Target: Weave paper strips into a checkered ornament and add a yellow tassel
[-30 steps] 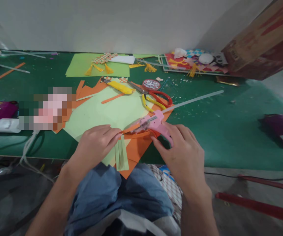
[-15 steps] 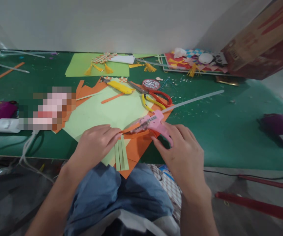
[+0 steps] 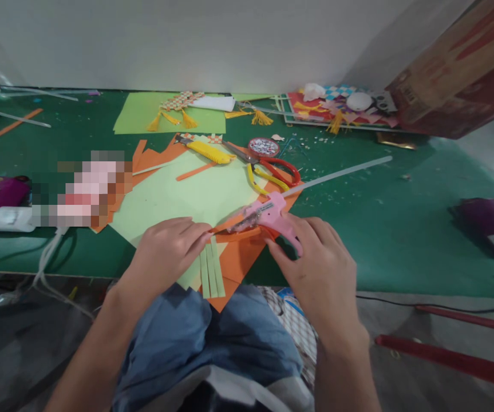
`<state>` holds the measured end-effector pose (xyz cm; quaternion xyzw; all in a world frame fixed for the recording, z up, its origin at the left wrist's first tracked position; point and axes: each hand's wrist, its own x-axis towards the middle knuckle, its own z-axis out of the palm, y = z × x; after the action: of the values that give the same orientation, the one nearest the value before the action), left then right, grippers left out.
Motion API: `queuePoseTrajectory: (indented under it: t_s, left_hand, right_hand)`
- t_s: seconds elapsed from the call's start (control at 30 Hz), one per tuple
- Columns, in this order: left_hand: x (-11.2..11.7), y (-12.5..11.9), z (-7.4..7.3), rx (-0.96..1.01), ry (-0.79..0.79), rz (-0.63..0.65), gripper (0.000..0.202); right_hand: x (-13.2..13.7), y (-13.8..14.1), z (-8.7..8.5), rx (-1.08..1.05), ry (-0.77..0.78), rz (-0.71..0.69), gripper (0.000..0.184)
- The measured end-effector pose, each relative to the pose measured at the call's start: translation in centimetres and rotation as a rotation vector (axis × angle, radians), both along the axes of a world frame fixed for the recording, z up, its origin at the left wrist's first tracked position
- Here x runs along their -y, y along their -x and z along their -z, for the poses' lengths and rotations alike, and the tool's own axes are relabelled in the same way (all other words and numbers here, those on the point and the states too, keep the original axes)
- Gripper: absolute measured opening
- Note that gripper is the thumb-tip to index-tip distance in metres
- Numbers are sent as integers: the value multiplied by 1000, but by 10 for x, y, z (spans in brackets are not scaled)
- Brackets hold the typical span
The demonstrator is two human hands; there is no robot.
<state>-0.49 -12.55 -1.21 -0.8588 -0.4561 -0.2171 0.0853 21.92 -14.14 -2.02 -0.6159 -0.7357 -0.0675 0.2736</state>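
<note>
My left hand [image 3: 167, 252] is closed, pinching an orange paper strip [image 3: 236, 236] between thumb and fingers. Several pale green paper strips [image 3: 211, 272] hang down beside those fingertips. My right hand [image 3: 321, 269] is closed on the handle of a pink glue gun [image 3: 275, 209], its nozzle end pointing left at the orange strip near my left fingertips. From the gun's back a translucent glue stick [image 3: 341, 174] sticks out to the upper right. Under both hands lie light green paper [image 3: 178, 200] and orange paper sheets [image 3: 238, 260]. The exact contact of nozzle and strip is hidden.
Beyond the gun lie scissors [image 3: 276, 171] with red and yellow handles, a yellow utility knife [image 3: 210, 151] and a small round container [image 3: 264, 147]. A purple object [image 3: 493, 229] sits at right. White cords [image 3: 49, 257] hang over the green table's [image 3: 384, 246] front edge.
</note>
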Motion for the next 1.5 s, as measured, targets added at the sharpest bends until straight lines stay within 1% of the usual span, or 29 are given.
queuePoseTrajectory:
  t_s: [0.23, 0.47, 0.7, 0.9, 0.97, 1.1, 1.27, 1.37, 1.5]
  left_hand:
    - [0, -2, 0, 7, 22, -27, 24]
    - [2, -13, -2, -11, 37, -95, 18]
    - [3, -20, -8, -34, 138, -197, 19]
    - [2, -22, -11, -45, 156, -221, 21]
    - [2, -22, -11, -44, 163, -222, 21]
    - [2, -22, -9, -43, 155, -215, 19]
    - [2, -24, -8, -57, 102, -209, 15]
    - [3, -27, -10, -81, 81, -212, 13]
    - [3, -32, -11, -127, 101, -249, 12]
  right_hand:
    - [0, 1, 0, -4, -10, 4, 21]
    - [0, 0, 0, 3, 3, -1, 24]
    - [0, -1, 1, 6, -19, -4, 25]
    - [1, -3, 0, -4, -41, 2, 27]
    - [2, -7, -1, -16, -49, 25, 29]
    - [3, -20, -2, -16, -81, 116, 34]
    - [5, -38, -3, 8, -81, 224, 46]
    - [4, -48, 1, 25, -55, 298, 53]
    - [2, -60, 8, 35, -81, 381, 57]
